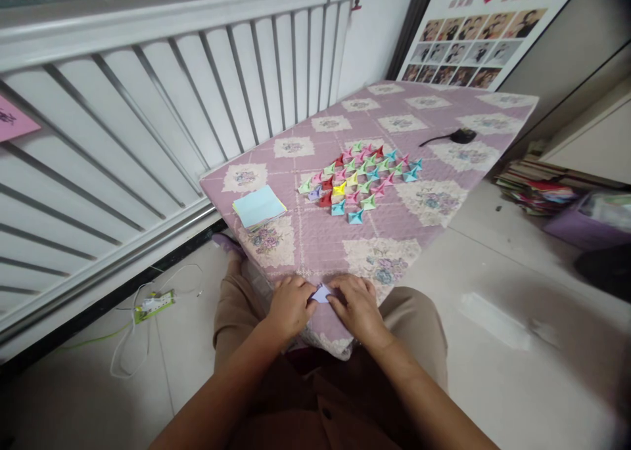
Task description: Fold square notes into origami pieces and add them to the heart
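Observation:
A small folded piece of lilac paper [322, 294] lies at the near corner of the table, between my two hands. My left hand [292, 304] pinches its left edge, fingers curled over it. From the other side my right hand [355, 303] grips the paper's right edge with thumb and fingers. Beyond them, several folded paper pieces [338, 190] in green, pink, red, yellow and blue stand in slanted rows. A stack of square paper sheets [259, 206], light blue on top, rests to the left of those rows.
A purple flowered cloth [325, 240] covers the table. Toward its far right lies a black object with a cord [462, 135]. A white radiator [162, 115] runs along the left, with a power strip [154, 305] on the floor below. A photo board [458, 49] leans behind.

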A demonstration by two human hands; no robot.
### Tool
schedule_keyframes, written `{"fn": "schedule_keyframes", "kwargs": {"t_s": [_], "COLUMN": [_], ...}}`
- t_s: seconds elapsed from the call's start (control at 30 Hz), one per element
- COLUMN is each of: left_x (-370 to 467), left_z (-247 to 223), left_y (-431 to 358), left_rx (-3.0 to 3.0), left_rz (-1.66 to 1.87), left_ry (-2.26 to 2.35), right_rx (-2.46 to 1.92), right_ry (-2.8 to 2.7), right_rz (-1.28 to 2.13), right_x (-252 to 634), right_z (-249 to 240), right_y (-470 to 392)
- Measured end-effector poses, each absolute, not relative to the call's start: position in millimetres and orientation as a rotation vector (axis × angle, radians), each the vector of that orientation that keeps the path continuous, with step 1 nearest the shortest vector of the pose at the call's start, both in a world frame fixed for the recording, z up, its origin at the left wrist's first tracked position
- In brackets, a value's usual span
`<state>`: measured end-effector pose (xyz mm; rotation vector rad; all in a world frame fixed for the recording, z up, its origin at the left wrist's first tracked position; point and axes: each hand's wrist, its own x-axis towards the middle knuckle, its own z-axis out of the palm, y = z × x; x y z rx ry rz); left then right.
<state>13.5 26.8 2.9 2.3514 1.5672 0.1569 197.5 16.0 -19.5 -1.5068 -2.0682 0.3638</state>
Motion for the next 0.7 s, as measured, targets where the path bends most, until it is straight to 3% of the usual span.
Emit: {"fn": "schedule_keyframes", "kwargs": {"t_s": [0.7], "left_x": [9.9], "left_z": [-1.9], "left_y": [27.6], "left_rx": [2.345], "left_rz": [0.237], "left_ry": [1.538], "right_rx": [-1.313], "right_ry": [-2.326], "right_rz": [0.418], "right_x": [196.8], "right_z": [-10.3], "right_y": [36.6]}}
